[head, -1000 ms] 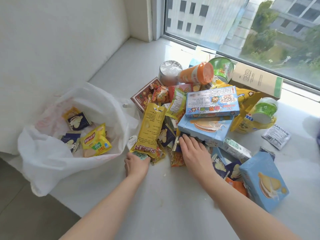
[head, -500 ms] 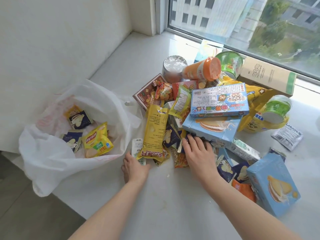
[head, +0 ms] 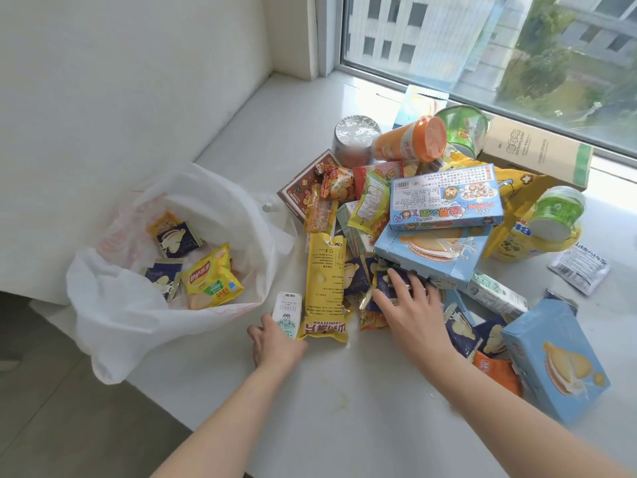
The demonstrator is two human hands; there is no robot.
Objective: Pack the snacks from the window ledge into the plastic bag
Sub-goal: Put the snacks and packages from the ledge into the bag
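A white plastic bag [head: 113, 315] lies open at the ledge's left edge, with a yellow chip packet [head: 212, 276] and small dark packets inside. A heap of snacks covers the ledge to its right. My left hand [head: 275, 343] grips a small white carton [head: 287, 313] beside a long yellow packet [head: 325, 288]. My right hand [head: 410, 308] rests with spread fingers on small dark blue packets [head: 384, 282] under a light blue wafer box [head: 434, 251].
An orange cup [head: 410, 141], green tubs [head: 462, 127], a brown carton [head: 534, 151] and a second blue box [head: 555, 360] crowd the right side. The window runs along the back, a white wall stands at left, and the floor drops off below the bag.
My left hand has drawn the small white carton out from beside the yellow packet. My right hand has reached slightly further into the heap. The view has shifted right.
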